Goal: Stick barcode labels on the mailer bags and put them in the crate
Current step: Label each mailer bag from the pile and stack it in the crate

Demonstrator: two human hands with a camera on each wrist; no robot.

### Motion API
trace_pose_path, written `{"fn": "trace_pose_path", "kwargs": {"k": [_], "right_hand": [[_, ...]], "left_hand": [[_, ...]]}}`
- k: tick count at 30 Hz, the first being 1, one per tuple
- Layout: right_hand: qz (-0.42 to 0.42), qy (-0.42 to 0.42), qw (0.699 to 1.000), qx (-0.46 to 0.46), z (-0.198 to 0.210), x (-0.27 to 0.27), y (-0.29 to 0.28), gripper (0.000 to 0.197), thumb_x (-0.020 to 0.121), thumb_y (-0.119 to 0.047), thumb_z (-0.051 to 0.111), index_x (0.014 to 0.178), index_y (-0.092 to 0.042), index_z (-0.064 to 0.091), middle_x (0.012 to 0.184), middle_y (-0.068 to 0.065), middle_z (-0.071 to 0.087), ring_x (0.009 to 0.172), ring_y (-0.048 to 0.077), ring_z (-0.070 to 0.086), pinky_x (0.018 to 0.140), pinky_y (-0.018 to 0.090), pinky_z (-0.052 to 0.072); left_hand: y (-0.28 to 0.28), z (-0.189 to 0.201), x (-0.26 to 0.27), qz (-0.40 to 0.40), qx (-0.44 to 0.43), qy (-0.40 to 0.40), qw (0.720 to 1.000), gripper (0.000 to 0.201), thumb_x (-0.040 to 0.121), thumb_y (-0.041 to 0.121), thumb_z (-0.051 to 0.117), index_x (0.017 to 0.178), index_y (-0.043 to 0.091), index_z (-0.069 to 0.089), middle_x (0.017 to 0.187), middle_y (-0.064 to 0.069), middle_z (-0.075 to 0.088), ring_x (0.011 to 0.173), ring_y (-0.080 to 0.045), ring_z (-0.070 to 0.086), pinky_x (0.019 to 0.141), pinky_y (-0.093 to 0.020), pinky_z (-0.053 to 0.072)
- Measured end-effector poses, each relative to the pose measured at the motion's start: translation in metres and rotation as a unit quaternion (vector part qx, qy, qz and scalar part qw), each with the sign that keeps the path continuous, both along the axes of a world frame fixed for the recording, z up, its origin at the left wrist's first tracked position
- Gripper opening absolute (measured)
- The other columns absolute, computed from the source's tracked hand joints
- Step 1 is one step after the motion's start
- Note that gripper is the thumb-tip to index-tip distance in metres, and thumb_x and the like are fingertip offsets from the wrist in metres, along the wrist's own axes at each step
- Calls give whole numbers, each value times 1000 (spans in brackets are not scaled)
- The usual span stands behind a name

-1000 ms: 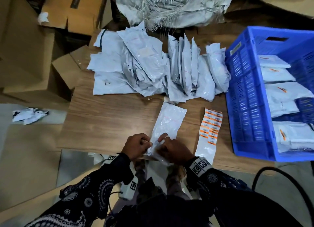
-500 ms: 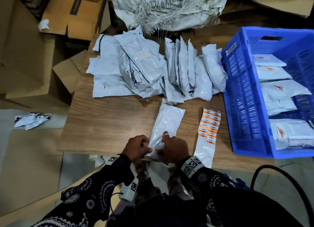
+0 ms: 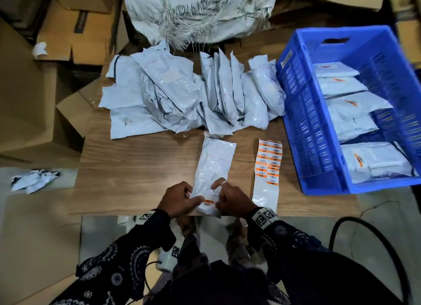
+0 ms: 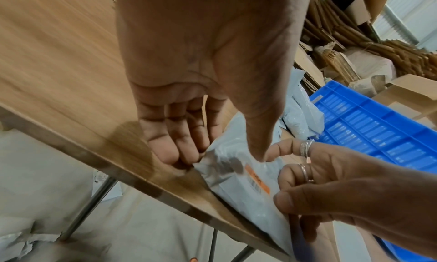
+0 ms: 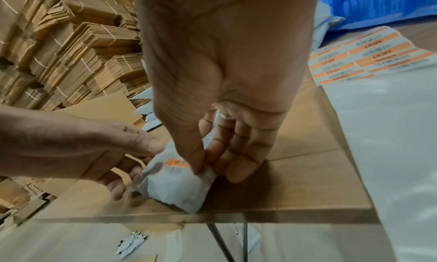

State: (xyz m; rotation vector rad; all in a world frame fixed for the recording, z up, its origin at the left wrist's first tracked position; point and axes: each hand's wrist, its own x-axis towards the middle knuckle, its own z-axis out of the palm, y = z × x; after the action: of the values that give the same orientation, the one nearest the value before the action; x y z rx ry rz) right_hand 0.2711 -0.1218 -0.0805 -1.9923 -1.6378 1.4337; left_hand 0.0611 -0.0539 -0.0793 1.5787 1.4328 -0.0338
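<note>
A pale grey mailer bag [image 3: 213, 168] lies lengthwise on the wooden table [image 3: 136, 168], its near end at the front edge. An orange barcode label [image 3: 208, 201] sits on that near end. My left hand [image 3: 196, 199] holds the bag's left edge, thumb on top beside the label [image 4: 257, 179] and fingers [image 4: 179, 150] curled against the edge. My right hand [image 3: 218, 202] holds the right edge, its thumb pressing the label's [image 5: 177, 165] end and its fingers [image 5: 236, 154] beside the bag [image 5: 175, 187]. The blue crate [image 3: 293, 113] stands at the right.
A sheet of orange barcode labels [image 3: 268, 163] lies just right of the bag. A heap of unlabelled mailer bags [image 3: 193, 95] fills the back of the table. Several labelled bags lie in the crate. Cardboard boxes [image 3: 75, 26] crowd the left and back.
My hands have drawn slightly apart over the bag's near end, and the orange label now shows between the thumbs. The bag has stayed on the table.
</note>
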Motion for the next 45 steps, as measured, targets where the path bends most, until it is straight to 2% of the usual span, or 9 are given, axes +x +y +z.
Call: {"fn": "trace_pose_path", "kwargs": {"k": [4, 7, 11, 16, 19, 25, 32, 42, 45], "right_hand": [[-28, 22, 998, 50, 5, -1, -7, 43, 80, -3, 68, 87, -40, 49, 113, 7, 70, 76, 19, 67, 76, 34, 56], [-76, 43, 995, 44, 9, -1, -11, 29, 86, 2, 59, 110, -14, 62, 101, -10, 61, 85, 14, 61, 79, 21, 50], [-126, 74, 989, 7, 23, 6, -12, 35, 82, -15, 79, 110, -15, 57, 75, -10, 56, 71, 10, 56, 72, 31, 51], [-208, 110, 970, 57, 51, 16, -2, 64, 66, -34, 95, 110, -19, 51, 84, -9, 54, 69, -1, 54, 65, 17, 42], [-255, 198, 944, 63, 77, 23, 5, 61, 75, -4, 87, 119, -3, 45, 98, -1, 60, 78, -6, 63, 70, 18, 52], [-321, 271, 901, 112, 123, 43, -4, 56, 79, 4, 81, 121, -12, 49, 122, 6, 62, 80, 14, 67, 70, 33, 58], [-408, 306, 836, 203, 171, 65, -7, 56, 84, -24, 83, 128, -19, 47, 118, 20, 70, 105, 32, 70, 83, 47, 58], [-510, 379, 716, 289, 211, 146, 0, 29, 92, 0, 67, 121, -1, 63, 109, 19, 74, 90, 26, 73, 69, 32, 60], [-531, 353, 719, 276, 211, 188, 6, 27, 92, -6, 68, 118, 3, 65, 106, 17, 75, 88, 25, 73, 66, 31, 59]], "left_hand": [[-2, -2, 7, -53, 23, 46, 997, 67, 53, 72, 76, 90, 20, 55, 87, 3, 65, 81, -19, 61, 62, -33, 41], [1, -5, 9, -50, 13, 33, 998, 41, 71, 39, 83, 94, 17, 57, 90, 1, 67, 85, -23, 63, 73, -38, 51], [10, 4, -1, -59, -15, -70, 996, 27, 73, 25, 84, 86, 27, 60, 79, 10, 63, 74, -12, 59, 77, -36, 50], [24, 46, 0, -68, -71, -251, 963, 35, 68, 34, 82, 84, 17, 54, 77, 6, 50, 68, -13, 47, 64, -28, 41], [37, 72, 8, -85, -84, -312, 943, 41, 73, 25, 82, 91, 2, 53, 82, -2, 50, 71, -18, 47, 64, -29, 44], [57, 117, 24, -131, -104, -366, 916, 40, 80, 16, 80, 104, -5, 57, 95, -11, 63, 82, -22, 60, 65, -28, 53], [67, 164, 64, -200, -58, -402, 891, 28, 85, 9, 75, 108, 3, 59, 93, -6, 61, 88, -17, 59, 81, -37, 54], [61, 191, 134, -110, 6, -434, 894, 24, 97, 6, 63, 117, 16, 69, 109, -8, 72, 93, -22, 70, 75, -33, 60], [55, 190, 152, -89, 23, -427, 900, 19, 98, 4, 60, 113, 11, 70, 102, -11, 74, 86, -22, 68, 71, -33, 59]]}}
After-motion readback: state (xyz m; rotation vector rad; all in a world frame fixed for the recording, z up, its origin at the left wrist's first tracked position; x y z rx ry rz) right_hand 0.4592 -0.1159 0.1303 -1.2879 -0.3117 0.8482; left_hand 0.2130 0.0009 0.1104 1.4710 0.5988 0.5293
